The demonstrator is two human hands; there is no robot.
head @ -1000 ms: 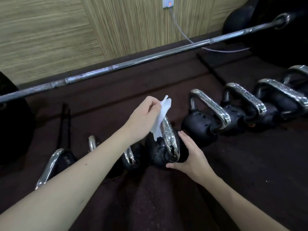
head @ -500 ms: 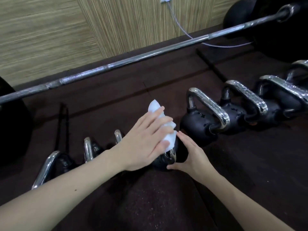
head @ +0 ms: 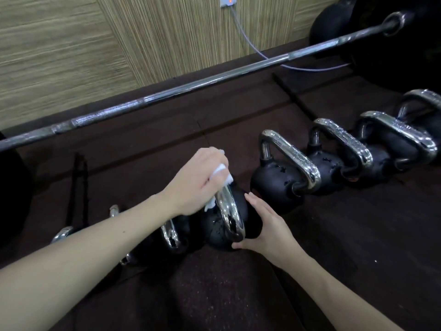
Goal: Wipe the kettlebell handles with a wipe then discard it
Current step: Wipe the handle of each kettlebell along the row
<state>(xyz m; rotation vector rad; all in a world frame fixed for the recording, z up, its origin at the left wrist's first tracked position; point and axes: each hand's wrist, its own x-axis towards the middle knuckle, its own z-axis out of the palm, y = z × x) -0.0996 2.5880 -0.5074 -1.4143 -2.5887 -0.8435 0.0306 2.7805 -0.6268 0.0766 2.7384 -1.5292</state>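
Head view: left hand (head: 194,181) clutches the wipe (head: 55,170) on one kettlebell handle (head: 228,212), right hand (head: 267,225) flat against its body; handles toward 3 o'clock seemingly remain, discarding pending.

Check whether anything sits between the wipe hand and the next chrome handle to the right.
Nothing visible does. The left hand grips the wipe on the handle of the kettlebell steadied by the right hand. The next handle stands exposed, with only bare mat between.

Dark rubber floor (head: 358,235) — row of kettlebells (head: 276,180) on it, barbell (head: 191,89) behind, nr wall.
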